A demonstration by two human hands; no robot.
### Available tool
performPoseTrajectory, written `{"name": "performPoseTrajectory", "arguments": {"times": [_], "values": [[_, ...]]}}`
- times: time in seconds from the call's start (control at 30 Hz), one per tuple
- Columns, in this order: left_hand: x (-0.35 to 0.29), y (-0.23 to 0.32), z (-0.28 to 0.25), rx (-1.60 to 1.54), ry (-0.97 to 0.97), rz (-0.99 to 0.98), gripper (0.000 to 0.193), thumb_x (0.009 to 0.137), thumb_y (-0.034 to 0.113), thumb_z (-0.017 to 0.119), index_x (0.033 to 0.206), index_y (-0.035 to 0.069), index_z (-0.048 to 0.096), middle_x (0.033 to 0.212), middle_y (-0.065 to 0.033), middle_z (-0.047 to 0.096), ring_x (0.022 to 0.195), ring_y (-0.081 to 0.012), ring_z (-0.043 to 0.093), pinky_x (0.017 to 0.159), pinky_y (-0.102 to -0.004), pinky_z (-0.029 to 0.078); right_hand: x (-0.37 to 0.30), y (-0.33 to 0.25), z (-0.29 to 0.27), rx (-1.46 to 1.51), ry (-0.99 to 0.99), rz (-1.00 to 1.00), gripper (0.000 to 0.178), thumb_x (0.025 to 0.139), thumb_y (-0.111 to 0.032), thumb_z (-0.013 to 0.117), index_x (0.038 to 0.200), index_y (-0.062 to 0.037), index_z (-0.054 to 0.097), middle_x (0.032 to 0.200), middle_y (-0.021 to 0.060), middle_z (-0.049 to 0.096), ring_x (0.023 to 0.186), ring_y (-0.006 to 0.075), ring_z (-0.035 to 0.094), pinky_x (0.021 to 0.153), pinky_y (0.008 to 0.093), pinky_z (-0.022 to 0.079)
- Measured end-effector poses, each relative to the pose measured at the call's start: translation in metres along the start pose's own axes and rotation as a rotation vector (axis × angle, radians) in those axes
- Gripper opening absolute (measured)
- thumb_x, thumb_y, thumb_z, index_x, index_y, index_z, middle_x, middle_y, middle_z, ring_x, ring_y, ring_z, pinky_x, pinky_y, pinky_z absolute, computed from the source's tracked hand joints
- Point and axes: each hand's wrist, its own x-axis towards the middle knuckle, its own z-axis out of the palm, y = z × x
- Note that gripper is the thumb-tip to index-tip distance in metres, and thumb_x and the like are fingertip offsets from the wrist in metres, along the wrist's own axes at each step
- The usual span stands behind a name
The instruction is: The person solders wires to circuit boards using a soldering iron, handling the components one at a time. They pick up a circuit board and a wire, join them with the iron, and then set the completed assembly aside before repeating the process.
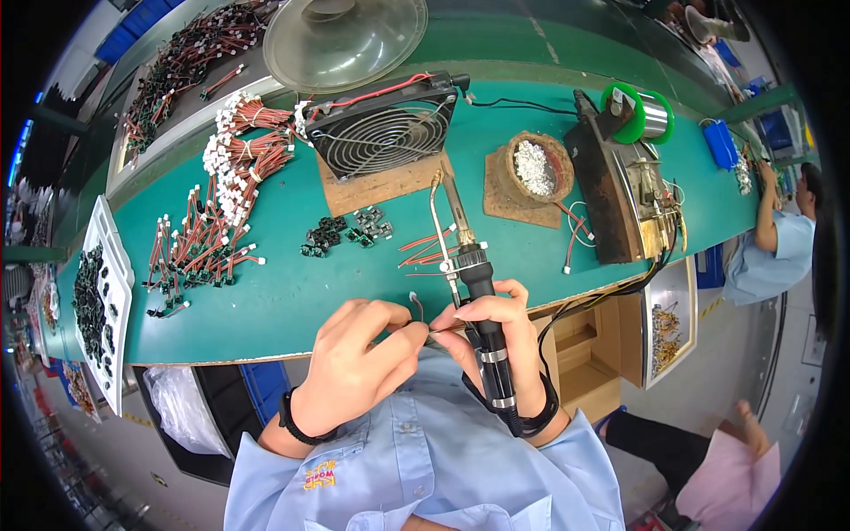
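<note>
My right hand [500,327] is wrapped round a black soldering iron [478,274], its metal tip pointing away from me over the green bench. A thin metal feed tube runs alongside the iron's barrel. Between the fingertips of both hands is a thin wire [439,331], just in front of the bench edge. My left hand [363,354] pinches it with closed fingers; a short greyish end [416,306] sticks up beside them. Whatever else the fingertips hold is hidden. Several loose red wires [427,248] lie just left of the iron, near small dark green parts [341,232].
A black fan [385,137] stands at the back, beside a round pot of whitish bits [536,168]. Right of it are a metal soldering unit [611,186] and a green solder spool [649,115]. Wire bundles [252,159] and a white tray [113,292] lie left. Other people are at right.
</note>
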Motion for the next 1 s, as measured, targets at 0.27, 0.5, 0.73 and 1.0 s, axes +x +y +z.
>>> {"name": "performPoseTrajectory", "arguments": {"times": [0.27,0.5,0.73,1.0], "values": [[0.000,-0.005,-0.003,-0.003,-0.023,0.044,0.018,0.064,0.000,0.066,0.081,0.004,0.060,0.079,-0.0073,0.058,0.063,-0.0232,0.051,0.056,-0.0326,0.042,-0.003,-0.001,0.002,0.100,0.028,-0.026,0.040,0.067,0.002,0.075,0.097,-0.0091,0.051,0.083,0.0027,0.064,0.071,0.0181,0.062,0.070,0.0321,0.045],[-0.004,0.002,-0.003,-0.192,-0.069,-0.127,0.015,0.070,-0.002,0.064,0.083,0.003,0.059,0.080,-0.0099,0.058,0.071,-0.0231,0.055,0.063,-0.0327,0.045,-0.005,-0.003,0.005,0.336,0.010,0.117,0.042,0.075,0.006,0.068,0.102,-0.0084,0.039,0.080,0.0094,0.060,0.072,0.0120,0.060,0.060,0.0226,0.048],[-0.011,0.007,0.004,-0.707,0.150,-0.448,0.022,0.079,-0.001,0.060,0.099,0.001,0.052,0.094,-0.0112,0.057,0.085,-0.0183,0.056,0.071,-0.0292,0.047,0.000,-0.012,0.000,0.587,0.045,0.335,0.047,0.075,0.006,0.066,0.105,-0.0086,0.034,0.081,0.0076,0.057,0.068,0.0077,0.056,0.057,0.0200,0.045],[-0.006,-0.003,-0.005,-1.365,0.122,-0.667,0.024,0.085,0.008,0.059,0.104,0.001,0.046,0.098,-0.0097,0.054,0.087,-0.0172,0.055,0.075,-0.0302,0.046,0.004,-0.020,0.007,0.564,-0.002,0.257,0.046,0.075,0.005,0.066,0.105,-0.0083,0.034,0.081,0.0085,0.057,0.066,0.0076,0.055,0.056,0.0194,0.043]]}}
